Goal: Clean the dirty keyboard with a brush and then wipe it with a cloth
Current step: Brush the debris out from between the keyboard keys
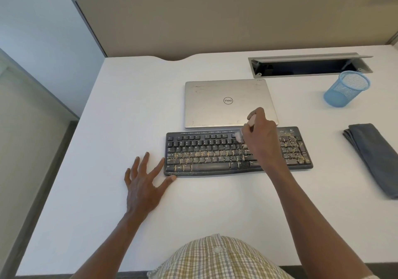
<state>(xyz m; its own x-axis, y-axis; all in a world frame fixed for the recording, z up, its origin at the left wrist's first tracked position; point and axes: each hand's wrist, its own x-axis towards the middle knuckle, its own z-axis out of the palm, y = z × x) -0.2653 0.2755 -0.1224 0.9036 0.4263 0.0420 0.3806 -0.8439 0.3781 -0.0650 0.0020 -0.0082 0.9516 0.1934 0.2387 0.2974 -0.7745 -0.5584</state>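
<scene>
Desk: you are looking down on a white rectangular desk top point(215, 203) with a beige partition panel point(215, 20) along its far edge at 12 o'clock.
Left hand: your left hand point(143, 184) lies flat on the desk at about 9 o'clock from the keyboard, fingers straight and spread, gripping nothing; the index fingertip and the thumb tip touch the keyboard's left end.
Keyboard: the black, flat plastic keyboard point(215, 156) sits mid-desk, long side facing you — pale yellowish crumbs cover its middle rows and the number pad on the right.
Laptop: a closed silver laptop point(224, 102) lies just beyond the keyboard at 12 o'clock, its near edge close beside the keyboard's far edge.
Brush: a small brush with a light wooden handle and whitish bristles point(239, 137) has its bristles down on the upper key rows, right of centre.
Right hand: your right hand point(260, 136) has its fingers curled round the brush handle, above the keyboard's right half.
Cable tray: a grey metal cable tray point(310, 65) stands open in the desk at 1 o'clock.
Pen cup: a blue wire-mesh pen cup point(346, 89) stands upright at 2 o'clock.
Cloth: a folded dark grey cloth point(372, 156) lies at 3 o'clock — well apart from the keyboard.
</scene>
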